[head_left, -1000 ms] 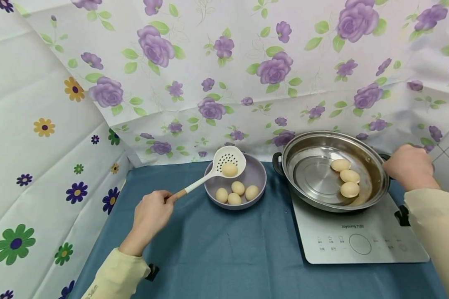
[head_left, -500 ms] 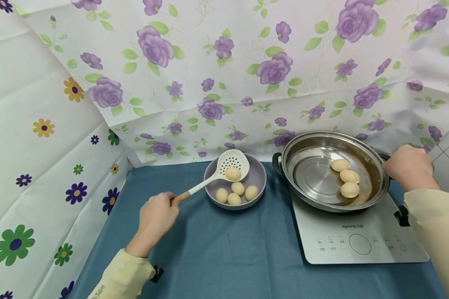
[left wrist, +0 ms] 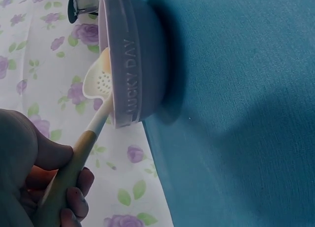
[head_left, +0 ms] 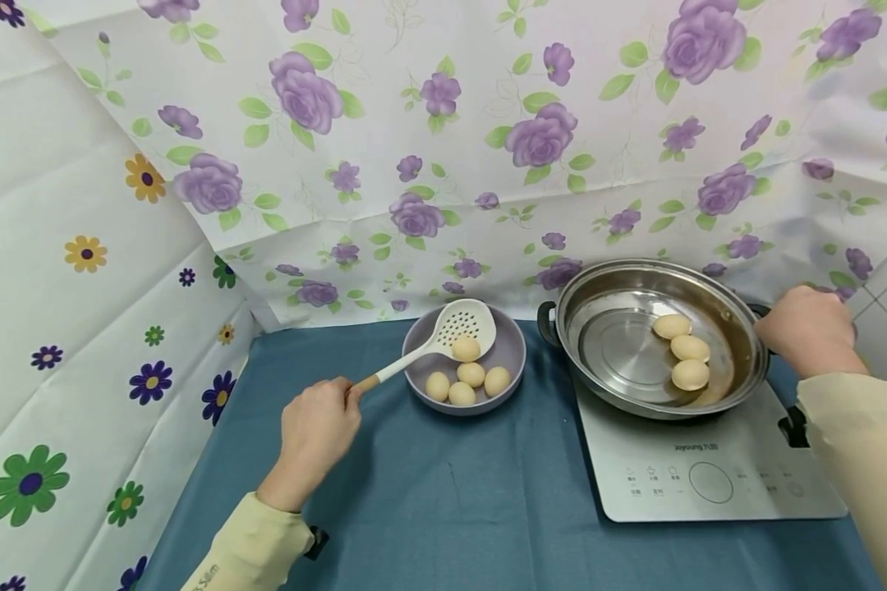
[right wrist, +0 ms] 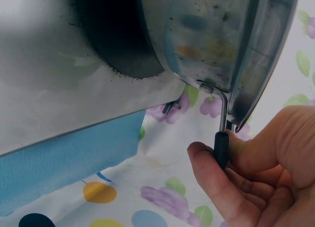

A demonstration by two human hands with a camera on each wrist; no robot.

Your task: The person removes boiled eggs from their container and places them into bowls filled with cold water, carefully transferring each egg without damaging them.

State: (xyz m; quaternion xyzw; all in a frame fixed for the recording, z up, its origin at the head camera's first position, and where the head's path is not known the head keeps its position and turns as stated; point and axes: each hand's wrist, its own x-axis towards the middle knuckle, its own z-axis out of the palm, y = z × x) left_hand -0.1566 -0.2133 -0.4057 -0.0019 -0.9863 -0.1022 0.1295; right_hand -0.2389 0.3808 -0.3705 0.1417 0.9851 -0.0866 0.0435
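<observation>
My left hand (head_left: 321,435) grips the wooden end of a white slotted spoon (head_left: 406,359), its perforated head over the bowl. One brown egg (head_left: 466,349) lies on the head. The grey-purple bowl (head_left: 515,349) holds several more eggs (head_left: 461,394), just below the spoon. In the left wrist view, the spoon (left wrist: 98,118) slants across the bowl's rim (left wrist: 106,30), and the egg shows partly behind it. My right hand (head_left: 809,332) pinches the black side handle (right wrist: 222,150) of a steel pan (head_left: 609,349), thumb and forefinger on either side. Three eggs (head_left: 691,349) sit in the pan's right half.
Beneath the pan is a silver induction cooker (head_left: 636,501), and in the right wrist view the pan's underside appears tilted off it. A blue cloth (head_left: 443,509) covers the table. Flowered sheeting (head_left: 369,164) hangs close behind the bowl and pan.
My left hand has moved right, and the spoon's head with its egg has shifted right and lower over the bowl. The right hand and pan stay put.
</observation>
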